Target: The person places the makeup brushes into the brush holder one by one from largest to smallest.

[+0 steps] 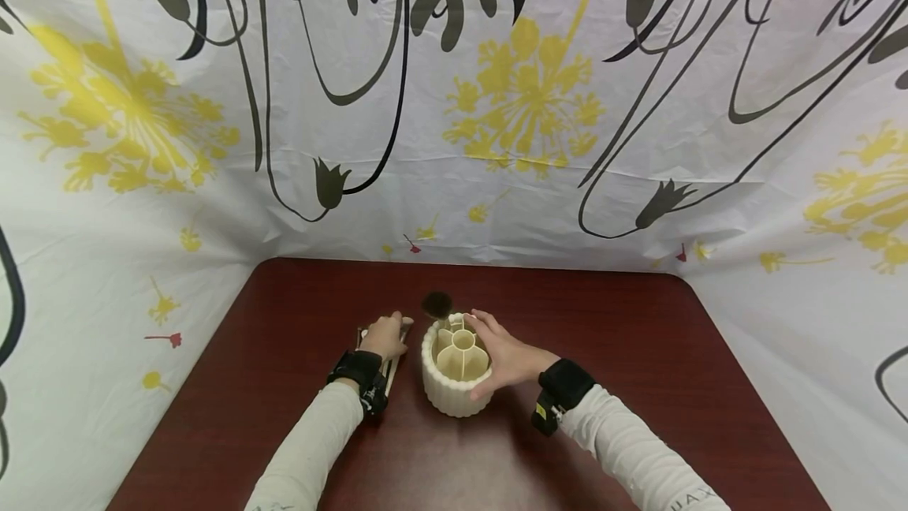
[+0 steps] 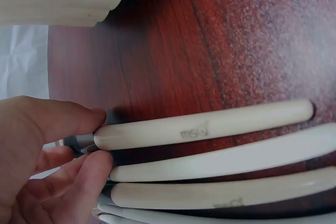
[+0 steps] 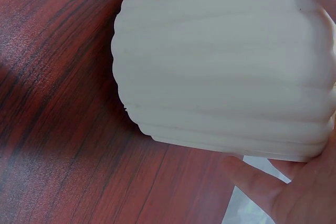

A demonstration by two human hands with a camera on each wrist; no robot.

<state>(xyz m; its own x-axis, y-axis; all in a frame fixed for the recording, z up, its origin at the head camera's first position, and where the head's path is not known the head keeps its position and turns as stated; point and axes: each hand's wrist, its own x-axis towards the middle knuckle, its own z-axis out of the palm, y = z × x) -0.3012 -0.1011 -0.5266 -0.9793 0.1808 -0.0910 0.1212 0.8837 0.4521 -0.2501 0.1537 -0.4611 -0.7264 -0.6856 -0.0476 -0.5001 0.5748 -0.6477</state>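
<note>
A cream ribbed brush holder (image 1: 454, 397) with petal-shaped compartments stands upright on the table. My right hand (image 1: 514, 357) grips its right side, thumb in front and fingers at the back rim; in the right wrist view its ribbed wall (image 3: 220, 66) fills the picture. One makeup brush with a dark round head (image 1: 437, 304) stands at the holder's back. Left of the holder, my left hand (image 1: 385, 337) pinches a makeup brush (image 2: 205, 128) near its metal collar, its cream handle lying closest to the holder. Other pale-handled brushes (image 2: 220, 161) lie side by side beneath the fingers.
The dark red wooden table (image 1: 567, 306) has rounded back corners. A white cloth (image 1: 525, 211) printed with grey and yellow flowers hangs behind and along both sides. Black camera straps (image 1: 566, 386) circle both wrists.
</note>
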